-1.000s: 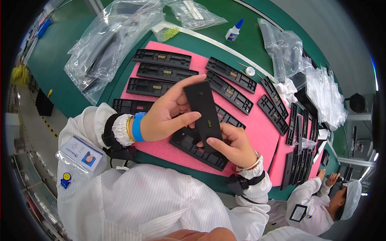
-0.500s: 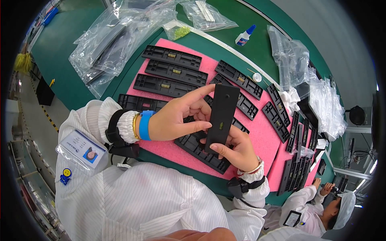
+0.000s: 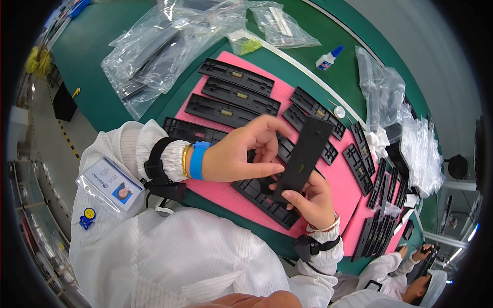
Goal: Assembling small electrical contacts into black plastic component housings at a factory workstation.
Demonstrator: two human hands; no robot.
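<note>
Right fingers (image 3: 297,199) grip a panel (image 3: 310,146), its vial (image 3: 301,168) seemingly fitted, while left fingers (image 3: 266,170) curl empty nearby and other panels (image 3: 262,102) already show theirs.

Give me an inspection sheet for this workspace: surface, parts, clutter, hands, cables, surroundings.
Surface: pink foam sheet on a green table.
Parts: flat black rectangular bar with a small yellow-green window, held up tilted; ribbed black strips lie on the foam.
Clutter: clear plastic bags, white bottle with blue cap, small round white cup.
Hands: bare right hand grips the bar's lower end; bare left hand is open beside it, contact unclear.
Cables: thin black cord at the right wrist's black unit.
Surroundings: co-worker in white, lower right.
</note>
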